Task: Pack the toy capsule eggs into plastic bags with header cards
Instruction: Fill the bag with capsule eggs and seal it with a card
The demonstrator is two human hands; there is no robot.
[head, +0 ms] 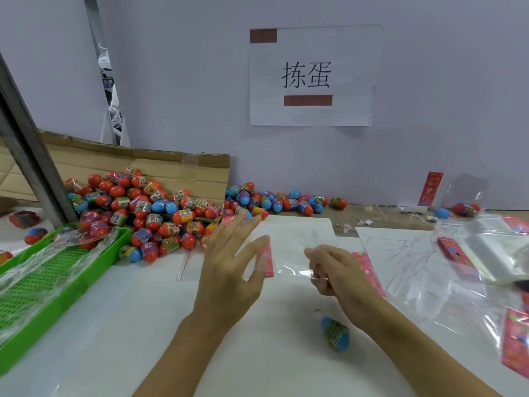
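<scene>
From the head camera, the white table (160, 325) is the landmark for everything else. Over its middle the left hand (229, 270) is raised with fingers straight and spread, holding nothing, its fingertips reaching toward the far side. Just beside it, the right hand (335, 272) has its fingers curled and pinches the edge of a clear plastic bag (289, 253) that lies flat on the table between the two hands, with a pink header card (267, 260) at its left end. On the table's near side, beside the right forearm, a single blue capsule egg (335, 333) with a printed wrap lies on its side. At the table's far left a large pile of red and blue capsule eggs (148, 213) spills against a flattened cardboard box (160, 164), and more eggs trail along the far edge by the wall. A green plastic tray (57, 285) lined with clear film sits on the table's left edge. To the right lie loose clear bags (429, 270) and more pink cards. On the wall behind the table hangs a paper sign (310, 77).
</scene>
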